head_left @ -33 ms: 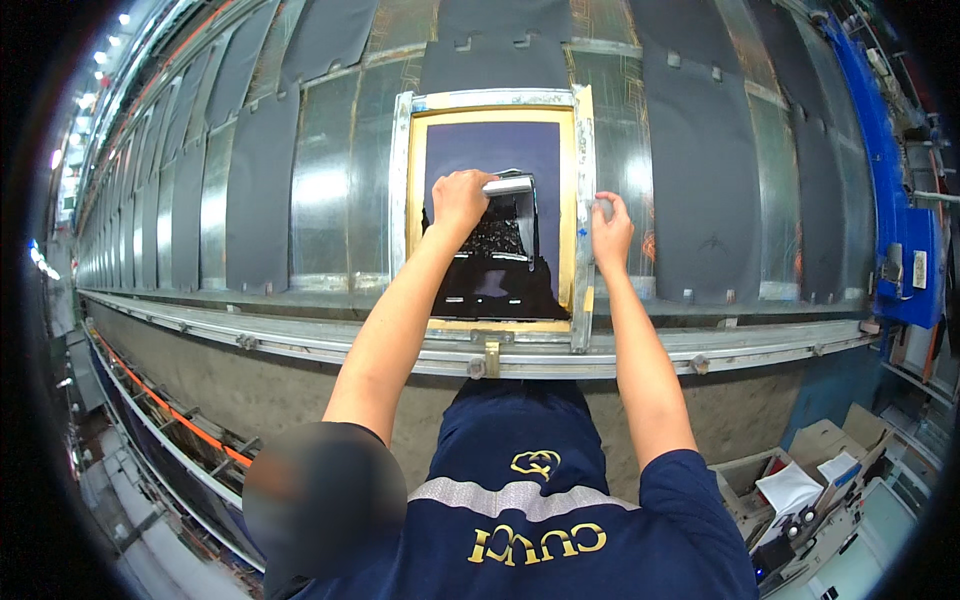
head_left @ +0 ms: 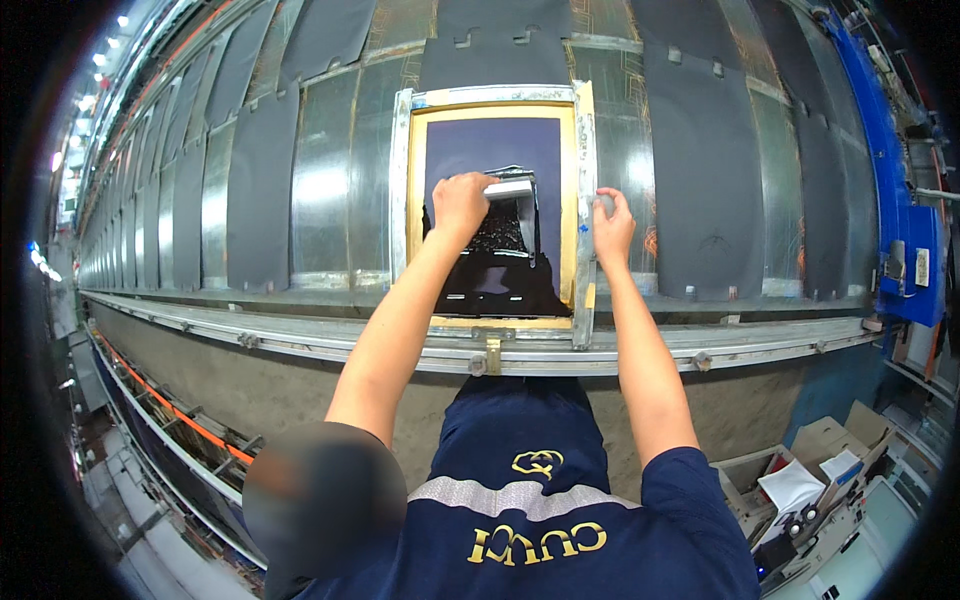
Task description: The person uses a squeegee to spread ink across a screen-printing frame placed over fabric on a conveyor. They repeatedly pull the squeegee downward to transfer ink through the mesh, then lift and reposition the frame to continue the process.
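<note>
A screen printing frame (head_left: 403, 180) with metal bars and a yellow inner border lies flat on the long table. Dark mesh (head_left: 490, 142) shows in its far part, and glossy black ink (head_left: 505, 283) covers the near part. My left hand (head_left: 461, 208) is closed around the left end of a squeegee with a silvery handle (head_left: 512, 189), held over the inked area; its blade's contact with the mesh is hard to see. At the frame's right bar, my right hand (head_left: 613, 232) has curled fingers against the outer edge, with a small greyish part between thumb and fingers.
Grey fabric panels (head_left: 705, 180) lie in rows along the shiny table surface (head_left: 325, 190). A metal rail (head_left: 640, 362) runs along the near edge, with a brass-coloured stop (head_left: 493, 357) below the frame. Blue machinery (head_left: 908, 262) stands at the right, and boxes with papers (head_left: 790, 488) lower right.
</note>
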The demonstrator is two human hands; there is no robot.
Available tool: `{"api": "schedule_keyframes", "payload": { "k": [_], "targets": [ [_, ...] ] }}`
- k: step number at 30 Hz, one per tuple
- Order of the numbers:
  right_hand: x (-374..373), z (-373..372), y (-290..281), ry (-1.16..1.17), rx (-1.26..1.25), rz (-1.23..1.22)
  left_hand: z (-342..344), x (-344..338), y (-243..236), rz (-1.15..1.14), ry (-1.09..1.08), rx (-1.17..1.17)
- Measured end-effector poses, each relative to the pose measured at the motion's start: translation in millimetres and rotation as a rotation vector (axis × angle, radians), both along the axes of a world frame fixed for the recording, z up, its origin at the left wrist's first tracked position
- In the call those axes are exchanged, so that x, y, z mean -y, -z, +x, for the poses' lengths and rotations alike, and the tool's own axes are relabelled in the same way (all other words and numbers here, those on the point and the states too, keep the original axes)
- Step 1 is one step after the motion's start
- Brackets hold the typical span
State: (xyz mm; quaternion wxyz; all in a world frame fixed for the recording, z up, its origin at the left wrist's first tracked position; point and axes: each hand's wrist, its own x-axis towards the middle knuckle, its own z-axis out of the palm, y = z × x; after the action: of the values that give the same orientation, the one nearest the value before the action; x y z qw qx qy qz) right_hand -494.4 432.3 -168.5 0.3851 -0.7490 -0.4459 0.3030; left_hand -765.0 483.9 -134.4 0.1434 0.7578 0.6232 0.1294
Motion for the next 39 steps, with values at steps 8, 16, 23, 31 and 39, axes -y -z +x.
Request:
{"api": "schedule_keyframes", "payload": {
  "k": [8, 16, 23, 31, 39],
  "targets": [
    [-3, 22, 36, -0.026, -0.105, 0.055, -6, 155, 5, 0.165, 0.16, 0.054],
    [-21, -13, -23, -0.024, -0.015, 0.013, -54, 203, -10, 0.07, 0.179, 0.133],
    [-32, -190, -63, -0.083, -0.012, 0.121, -211, 203, -39, 0.091, 0.125, 0.177],
    [-29, -494, 5, -0.06, -0.135, 0.21, -509, 185, -23, 0.023, 0.056, 0.108],
    [-18, -612, -8, -0.031, -0.162, 0.194, -622, 177, -28, 0.017, 0.013, 0.128]
  ]
}}
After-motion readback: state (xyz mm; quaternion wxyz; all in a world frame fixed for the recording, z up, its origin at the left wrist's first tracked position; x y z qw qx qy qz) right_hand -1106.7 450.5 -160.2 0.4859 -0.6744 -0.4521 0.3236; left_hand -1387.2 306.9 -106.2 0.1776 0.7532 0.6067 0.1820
